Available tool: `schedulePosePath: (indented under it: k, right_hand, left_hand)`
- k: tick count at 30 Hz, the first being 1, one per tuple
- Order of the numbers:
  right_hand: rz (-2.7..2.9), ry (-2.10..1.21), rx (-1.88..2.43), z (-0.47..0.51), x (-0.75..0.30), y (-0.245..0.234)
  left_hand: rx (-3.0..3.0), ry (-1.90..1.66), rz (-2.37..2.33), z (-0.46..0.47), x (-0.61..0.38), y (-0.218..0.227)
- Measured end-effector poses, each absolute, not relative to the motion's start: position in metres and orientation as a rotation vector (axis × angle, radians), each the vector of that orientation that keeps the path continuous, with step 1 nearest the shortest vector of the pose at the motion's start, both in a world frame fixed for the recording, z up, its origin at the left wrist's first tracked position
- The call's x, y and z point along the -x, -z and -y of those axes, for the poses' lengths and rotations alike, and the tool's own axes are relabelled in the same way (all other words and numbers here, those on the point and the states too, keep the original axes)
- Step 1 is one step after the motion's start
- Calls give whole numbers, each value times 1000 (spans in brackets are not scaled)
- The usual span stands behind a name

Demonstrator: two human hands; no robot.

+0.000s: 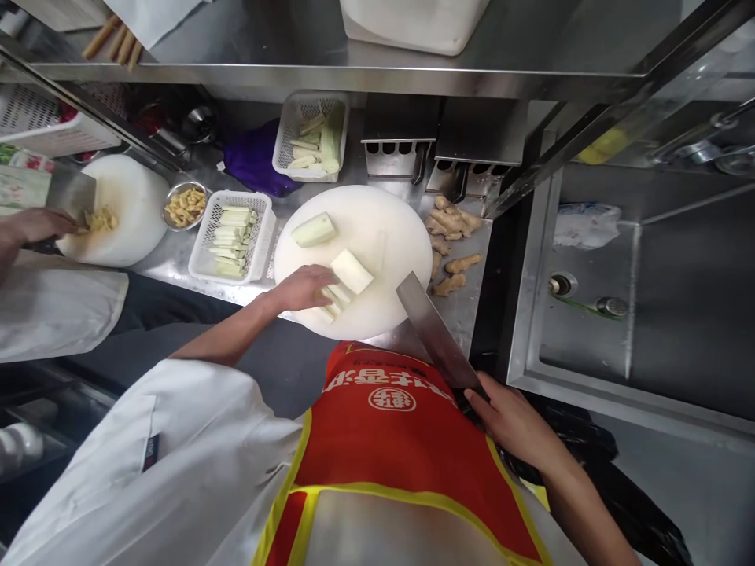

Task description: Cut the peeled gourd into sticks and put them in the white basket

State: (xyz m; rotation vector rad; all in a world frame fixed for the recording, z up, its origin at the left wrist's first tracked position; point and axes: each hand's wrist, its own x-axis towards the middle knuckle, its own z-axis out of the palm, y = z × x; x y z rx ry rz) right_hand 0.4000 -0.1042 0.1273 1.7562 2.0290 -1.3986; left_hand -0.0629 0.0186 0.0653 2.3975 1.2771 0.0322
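Observation:
My left hand (303, 288) is closed over pale, peeled vegetable slices (337, 299) near the front left of a round white cutting board (377, 228). Just beyond its fingertips lies a flat-cut block (352, 272) of the same vegetable. A larger pale green piece (314, 229) rests farther back on the board. In my right hand (501, 413), a cleaver (436, 330) is gripped by its handle, low and to the right. The blade's far end reaches the board's right front edge, away from the vegetable; whether it touches the board I cannot tell.
A white basket of cut sticks (233, 236) stands left of the board, another basket (281, 149) behind. Ginger (451, 220) lies to the right, before a metal sink (534, 330). A co-worker's hand (41, 226) holds a cleaver at another board (141, 196). A steel shelf (265, 75) overhangs.

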Motion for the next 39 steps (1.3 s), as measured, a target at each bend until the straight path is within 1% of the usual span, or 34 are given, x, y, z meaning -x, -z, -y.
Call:
schedulePosePath:
  k: [2,4,7,9,13,20,23,29,32,35,37,39]
  right_hand:
    - [-2005,1411,-1741,98,-394,-124]
    - [-2007,1397,-1726,93,-388,-122]
    - [-2100,1320,-1716,88,-381,-120]
    - [-2174,1228,-1716,87,-375,-120]
    - [-2261,1108,-1710,77,-356,-124]
    - [-2374,949,-1600,42,-316,-134]
    - [-2359,960,-1560,35,-316,-135]
    - [-2251,1119,-1560,34,-335,-132]
    - [-2223,1167,-1626,31,-340,-125]
    - [-2229,1145,-1705,27,-340,-117]
    - [-2230,1148,-1746,25,-339,-114]
    - [-2212,1195,-1774,26,-340,-113]
  left_hand:
    - [-2361,-143,-1474,-24,55,-59]
    - [-2330,-132,-1578,-36,42,-56]
    - [-2365,33,-1500,-50,23,-57]
    - [-2414,71,-1439,-51,14,-60]
    - [-2402,32,-1474,-35,11,-61]
    - [-2296,-114,-1546,-25,14,-38]
    - [-2255,-118,-1522,-32,20,-42]
    - [-2259,-117,-1473,-48,40,-59]
    - [-2358,-4,-1286,-62,35,-58]
    - [-2395,174,-1137,-79,22,-57]
    - [-2401,247,-1154,-89,15,-59]
    - [-2391,258,-1318,-96,12,-63]
